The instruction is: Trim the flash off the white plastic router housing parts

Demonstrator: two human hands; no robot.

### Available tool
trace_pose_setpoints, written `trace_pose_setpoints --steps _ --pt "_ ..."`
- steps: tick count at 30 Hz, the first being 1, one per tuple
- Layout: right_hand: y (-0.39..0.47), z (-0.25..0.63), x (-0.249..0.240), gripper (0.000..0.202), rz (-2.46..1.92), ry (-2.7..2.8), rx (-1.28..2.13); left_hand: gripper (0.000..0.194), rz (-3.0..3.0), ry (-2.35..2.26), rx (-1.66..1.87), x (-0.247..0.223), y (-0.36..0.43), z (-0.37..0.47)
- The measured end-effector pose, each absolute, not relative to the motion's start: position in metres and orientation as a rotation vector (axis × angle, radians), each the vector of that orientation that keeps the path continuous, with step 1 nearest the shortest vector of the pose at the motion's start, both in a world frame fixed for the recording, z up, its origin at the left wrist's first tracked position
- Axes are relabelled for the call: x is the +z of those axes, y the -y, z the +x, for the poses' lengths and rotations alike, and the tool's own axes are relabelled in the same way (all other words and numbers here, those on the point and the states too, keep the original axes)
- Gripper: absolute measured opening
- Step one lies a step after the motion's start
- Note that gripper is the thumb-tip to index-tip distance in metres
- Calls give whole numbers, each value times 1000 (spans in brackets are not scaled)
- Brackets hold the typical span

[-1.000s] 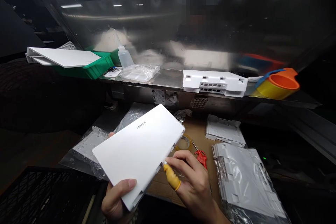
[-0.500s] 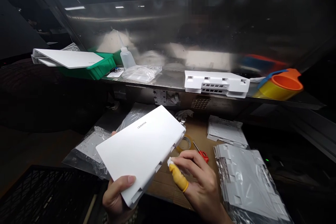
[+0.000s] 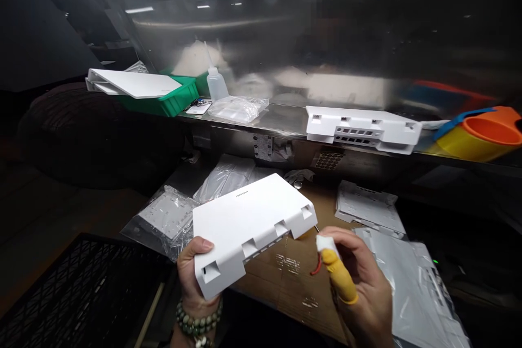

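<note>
My left hand (image 3: 194, 277) grips a flat white plastic housing (image 3: 248, 223) by its near left corner, tilted so its slotted side edge faces me. A bead bracelet sits on that wrist. My right hand (image 3: 359, 283) is just right of the housing, apart from it. It pinches a small white pad (image 3: 325, 243) between thumb and forefinger; the forefinger wears a yellow finger cot (image 3: 340, 280).
A metal shelf (image 3: 285, 119) carries another white housing (image 3: 361, 128), a green bin (image 3: 171, 99) under a white cover, a squeeze bottle (image 3: 215, 85) and tape rolls (image 3: 481, 136). Bagged grey plates (image 3: 420, 288) lie on the cardboard-covered bench. A black crate (image 3: 81, 288) sits lower left.
My left hand has tipped the housing flatter, turning its slotted edge toward me. My right hand has pulled away from that edge with the pad. The view has shifted left.
</note>
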State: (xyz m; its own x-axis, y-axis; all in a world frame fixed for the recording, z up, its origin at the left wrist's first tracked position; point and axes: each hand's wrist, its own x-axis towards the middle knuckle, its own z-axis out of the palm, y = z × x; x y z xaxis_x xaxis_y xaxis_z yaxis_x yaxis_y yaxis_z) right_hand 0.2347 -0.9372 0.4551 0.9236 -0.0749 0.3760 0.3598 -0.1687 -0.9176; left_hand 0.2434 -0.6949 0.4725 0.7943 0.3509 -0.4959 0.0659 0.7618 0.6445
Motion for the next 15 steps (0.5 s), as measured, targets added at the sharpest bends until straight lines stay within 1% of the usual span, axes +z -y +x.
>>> trace_pose_setpoints --steps 5,9,12,14,15 --pt "915 225 450 21 -1485 238 -245 69 665 -460 130 467 691 242" --pt "900 227 454 25 -1608 387 -205 75 671 -467 136 473 695 243" --pt "898 229 461 23 -1690 639 -43 78 665 -492 142 477 699 243" --pt "899 224 465 24 -1621 716 89 76 686 -495 171 474 698 242" --pt "901 221 465 25 -1548 669 113 74 729 -488 197 471 697 240"
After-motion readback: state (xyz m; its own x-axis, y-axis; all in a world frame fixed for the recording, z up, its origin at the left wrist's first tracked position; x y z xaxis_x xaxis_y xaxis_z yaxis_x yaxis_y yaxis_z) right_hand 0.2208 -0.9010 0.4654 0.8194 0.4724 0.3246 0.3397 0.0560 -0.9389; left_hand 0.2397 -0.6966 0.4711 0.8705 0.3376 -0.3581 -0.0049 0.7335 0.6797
